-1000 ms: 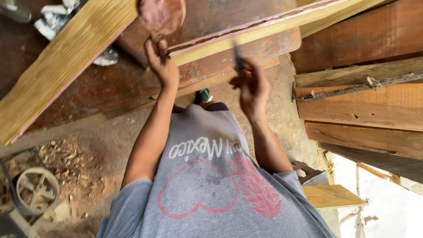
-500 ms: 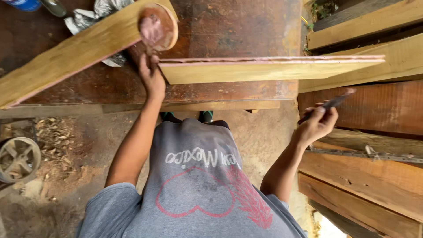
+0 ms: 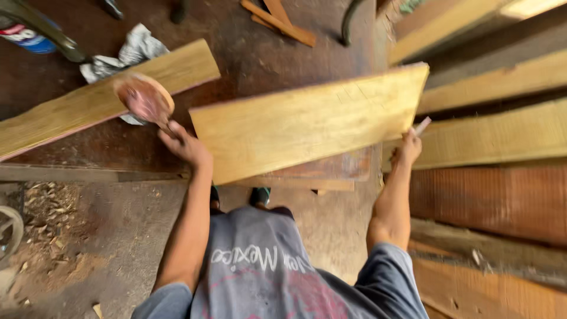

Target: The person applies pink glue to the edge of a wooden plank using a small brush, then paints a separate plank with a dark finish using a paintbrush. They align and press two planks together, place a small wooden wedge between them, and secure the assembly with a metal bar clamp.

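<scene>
A short yellow plank (image 3: 307, 121) lies broad face up over the dark brown workbench (image 3: 266, 47). My left hand (image 3: 186, 146) grips its left end from below. At its right end, my right hand (image 3: 407, 149) holds the lower corner, and a thin pale stick (image 3: 422, 125), like a pencil, pokes out between the fingers. A round reddish wooden disc (image 3: 144, 97) sits just above my left hand, resting on a longer pale plank (image 3: 88, 106) that runs off to the left.
Long planks (image 3: 502, 136) are stacked at the right, close to my right hand. Crumpled paper (image 3: 133, 50) and wood scraps (image 3: 283, 20) lie on the bench. A metal wheel (image 3: 6, 230) and wood shavings (image 3: 47, 207) are on the dirt floor at the left.
The yellow plank has turned from standing on its edge to broad face up. My right hand has moved from the air at the right onto the plank's right end.
</scene>
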